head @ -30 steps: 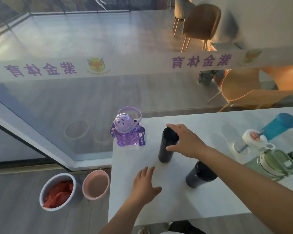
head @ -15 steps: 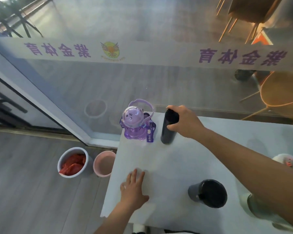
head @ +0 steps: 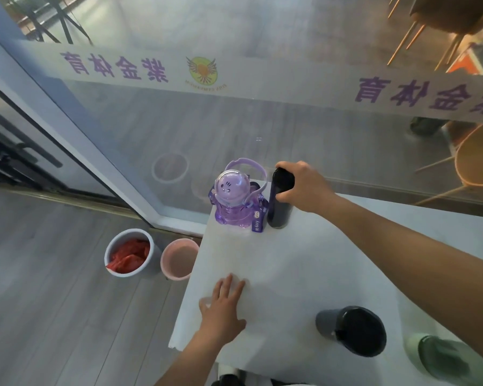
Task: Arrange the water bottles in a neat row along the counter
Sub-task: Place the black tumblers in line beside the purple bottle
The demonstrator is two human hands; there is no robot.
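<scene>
On a white tabletop (head: 304, 274), the right hand (head: 304, 188) gripped the top of a tall dark bottle (head: 279, 207) standing upright at the 12 o'clock edge, just beside a purple bear-shaped bottle (head: 234, 201) at its 9 o'clock. The left hand (head: 223, 310) lay open, palm flat, at 7 o'clock. A grey tumbler (head: 352, 332) and a green bottle (head: 446, 360) stood at 5 o'clock.
</scene>
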